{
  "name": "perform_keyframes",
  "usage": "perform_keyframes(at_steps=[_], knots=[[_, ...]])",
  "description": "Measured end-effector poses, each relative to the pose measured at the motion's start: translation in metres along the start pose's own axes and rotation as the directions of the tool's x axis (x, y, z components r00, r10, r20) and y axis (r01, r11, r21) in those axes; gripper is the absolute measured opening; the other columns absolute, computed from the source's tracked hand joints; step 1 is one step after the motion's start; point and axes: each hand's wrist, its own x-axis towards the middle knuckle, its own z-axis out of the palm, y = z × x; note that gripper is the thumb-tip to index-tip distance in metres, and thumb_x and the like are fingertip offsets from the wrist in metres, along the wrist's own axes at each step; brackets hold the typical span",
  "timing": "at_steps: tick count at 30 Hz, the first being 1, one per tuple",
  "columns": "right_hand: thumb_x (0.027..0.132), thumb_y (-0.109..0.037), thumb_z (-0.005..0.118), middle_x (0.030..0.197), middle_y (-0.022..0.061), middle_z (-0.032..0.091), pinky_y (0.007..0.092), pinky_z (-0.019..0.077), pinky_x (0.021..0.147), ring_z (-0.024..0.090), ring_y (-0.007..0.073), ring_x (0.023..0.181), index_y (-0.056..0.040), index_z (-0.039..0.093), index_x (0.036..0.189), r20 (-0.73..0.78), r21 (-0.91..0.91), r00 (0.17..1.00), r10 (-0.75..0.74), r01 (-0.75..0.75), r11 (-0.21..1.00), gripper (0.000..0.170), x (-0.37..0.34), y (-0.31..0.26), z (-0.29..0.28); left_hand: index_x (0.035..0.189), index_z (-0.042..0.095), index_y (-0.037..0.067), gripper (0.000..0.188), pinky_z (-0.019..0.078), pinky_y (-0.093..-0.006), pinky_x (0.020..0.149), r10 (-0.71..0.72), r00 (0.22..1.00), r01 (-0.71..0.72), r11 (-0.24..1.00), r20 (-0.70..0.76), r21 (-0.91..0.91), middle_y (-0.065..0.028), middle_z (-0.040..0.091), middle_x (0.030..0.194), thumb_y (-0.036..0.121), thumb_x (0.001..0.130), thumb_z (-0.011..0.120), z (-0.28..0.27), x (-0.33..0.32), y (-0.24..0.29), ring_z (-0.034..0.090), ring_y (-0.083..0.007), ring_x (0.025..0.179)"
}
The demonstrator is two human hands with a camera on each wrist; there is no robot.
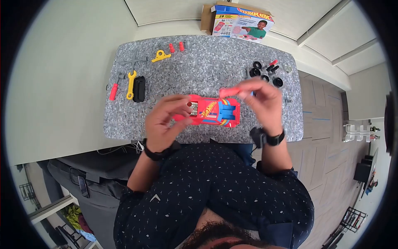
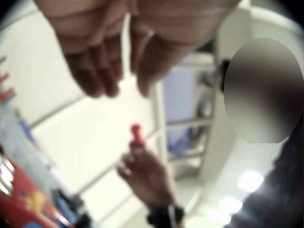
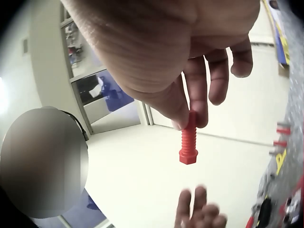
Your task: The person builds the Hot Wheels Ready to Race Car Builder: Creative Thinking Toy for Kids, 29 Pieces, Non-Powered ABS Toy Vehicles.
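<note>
My right hand (image 1: 266, 103) pinches a red plastic toy bolt (image 3: 188, 140) between thumb and index finger, its ridged shank and hexagonal head pointing away from the fingertips. In the head view the bolt overlaps the rear edge of a red toy car (image 1: 210, 111) with a blue section and Hot Wheels lettering. Over the car's left end hovers my left hand (image 1: 163, 122), fingers loosely bent with nothing between them. It hides part of that end. The left wrist view is blurred, but shows the left fingers (image 2: 109, 85) apart from the thumb.
Left on the speckled table (image 1: 199, 70) lie a yellow wrench (image 1: 131, 85), a black tray-like part (image 1: 139, 89), a red-handled tool (image 1: 113, 92) and a grey cross-shaped piece (image 1: 134, 61). A yellow part (image 1: 161, 56) and red pieces (image 1: 171, 48) lie behind. Black wheels (image 1: 277, 82) cluster right; a box (image 1: 242, 23) stands beyond.
</note>
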Motion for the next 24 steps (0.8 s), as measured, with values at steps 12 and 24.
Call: perform_keyframes(at_steps=[12,24], knots=[[0.098,-0.009,0.085,0.103,0.0067,0.08,0.0304,0.0523,0.074,0.066,0.0131,0.085,-0.0025,0.081,0.113,-0.023,-0.161,0.975,0.222,-0.223,0.961,0.016,-0.058,0.042,0.026,0.128,0.078,-0.002,0.03,0.0619,-0.03,0.083,0.046,0.998,-0.055,0.925,0.032,0.377,-0.0133,0.081,0.121,-0.005,0.098,0.081,0.002,0.016,-0.027,0.077,-0.0151,0.096],[0.089,-0.014,0.089,0.116,0.0116,0.078,0.0458,0.0549,0.089,0.069,0.0355,0.101,-0.0079,0.082,0.117,-0.149,-0.841,0.989,-0.017,-0.117,0.528,0.03,-0.041,0.088,-0.034,0.121,0.081,0.006,0.029,0.0607,-0.0417,0.089,-0.089,0.98,-0.063,0.718,0.181,0.693,-0.0119,0.082,0.116,0.013,0.094,0.086,-0.016,0.02,-0.067,0.076,-0.0319,0.1]])
